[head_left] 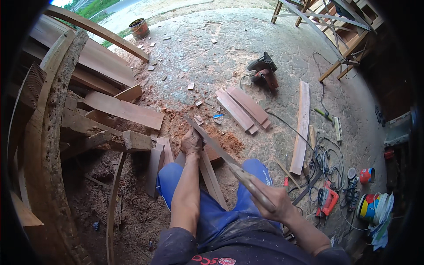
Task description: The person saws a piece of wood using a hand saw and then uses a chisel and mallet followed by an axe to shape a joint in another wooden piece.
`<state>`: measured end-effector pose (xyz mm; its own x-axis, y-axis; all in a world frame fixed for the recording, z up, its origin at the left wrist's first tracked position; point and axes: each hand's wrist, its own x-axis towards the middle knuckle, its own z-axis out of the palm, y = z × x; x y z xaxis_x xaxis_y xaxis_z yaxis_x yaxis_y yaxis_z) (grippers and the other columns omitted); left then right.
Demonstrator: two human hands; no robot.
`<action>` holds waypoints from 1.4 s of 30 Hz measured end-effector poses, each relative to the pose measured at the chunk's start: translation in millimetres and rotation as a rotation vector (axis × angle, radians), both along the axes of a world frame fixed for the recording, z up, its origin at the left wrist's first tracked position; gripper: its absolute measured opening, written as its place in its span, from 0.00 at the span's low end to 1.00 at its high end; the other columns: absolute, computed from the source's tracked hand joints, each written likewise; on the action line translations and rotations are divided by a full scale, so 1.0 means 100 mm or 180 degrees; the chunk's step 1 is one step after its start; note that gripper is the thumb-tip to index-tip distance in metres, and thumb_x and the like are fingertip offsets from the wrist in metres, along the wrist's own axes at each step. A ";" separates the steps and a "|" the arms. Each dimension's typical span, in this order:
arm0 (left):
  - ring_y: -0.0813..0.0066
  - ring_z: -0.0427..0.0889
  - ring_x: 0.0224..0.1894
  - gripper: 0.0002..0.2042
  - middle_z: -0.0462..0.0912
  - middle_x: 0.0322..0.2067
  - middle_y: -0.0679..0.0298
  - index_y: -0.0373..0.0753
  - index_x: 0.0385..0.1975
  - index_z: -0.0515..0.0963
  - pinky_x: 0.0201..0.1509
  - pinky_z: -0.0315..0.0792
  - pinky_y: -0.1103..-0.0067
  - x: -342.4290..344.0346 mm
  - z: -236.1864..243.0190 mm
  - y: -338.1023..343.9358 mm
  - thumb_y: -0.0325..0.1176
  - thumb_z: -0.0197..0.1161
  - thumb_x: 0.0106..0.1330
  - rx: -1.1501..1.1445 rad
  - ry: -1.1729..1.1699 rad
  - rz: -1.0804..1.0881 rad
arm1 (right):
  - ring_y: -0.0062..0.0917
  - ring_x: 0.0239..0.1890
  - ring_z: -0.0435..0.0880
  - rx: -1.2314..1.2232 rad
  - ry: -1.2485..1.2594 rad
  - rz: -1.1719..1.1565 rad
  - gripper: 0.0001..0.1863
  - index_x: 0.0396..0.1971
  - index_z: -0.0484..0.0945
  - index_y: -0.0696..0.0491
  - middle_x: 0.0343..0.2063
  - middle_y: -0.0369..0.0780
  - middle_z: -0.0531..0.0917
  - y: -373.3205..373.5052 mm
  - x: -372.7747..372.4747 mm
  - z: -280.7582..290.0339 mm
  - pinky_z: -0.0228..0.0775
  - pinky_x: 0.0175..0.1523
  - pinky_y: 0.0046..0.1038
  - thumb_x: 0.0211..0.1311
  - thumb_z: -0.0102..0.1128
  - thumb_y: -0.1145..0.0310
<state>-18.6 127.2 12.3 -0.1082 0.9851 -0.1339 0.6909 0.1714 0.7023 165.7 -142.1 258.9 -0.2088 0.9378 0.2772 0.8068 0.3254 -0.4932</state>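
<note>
A handsaw (223, 154) with a long metal blade and a pale wooden handle is held in my right hand (274, 201), fingers closed round the handle. Its blade slants up and leftward, with the far tip beside my left hand (191, 143). My left hand grips the top of a reddish wooden board (210, 179), which slants down between my knees; the contact of blade and board is partly hidden by my fingers. Other short boards (154, 172) stand at my left knee, with sawdust (227, 141) on the ground around them.
Timber frames (53, 123) and boards fill the left. Cut boards (243, 108) and a circular saw (265, 75) lie ahead. A long plank (300, 128), cables, a red power tool (327, 198) and a spool (371, 207) are rightward. A bucket (139, 28) and wooden scaffold (335, 39) stand farther away.
</note>
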 end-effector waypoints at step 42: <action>0.48 0.87 0.34 0.20 0.87 0.28 0.53 0.46 0.35 0.84 0.37 0.76 0.58 0.09 -0.22 0.07 0.54 0.54 0.73 0.0318 -0.0159 -0.0209 | 0.43 0.30 0.88 -0.0669 0.0468 -0.0510 0.30 0.63 0.75 0.56 0.40 0.51 0.87 1.03 -0.19 -0.91 0.84 0.38 0.37 0.55 0.59 0.73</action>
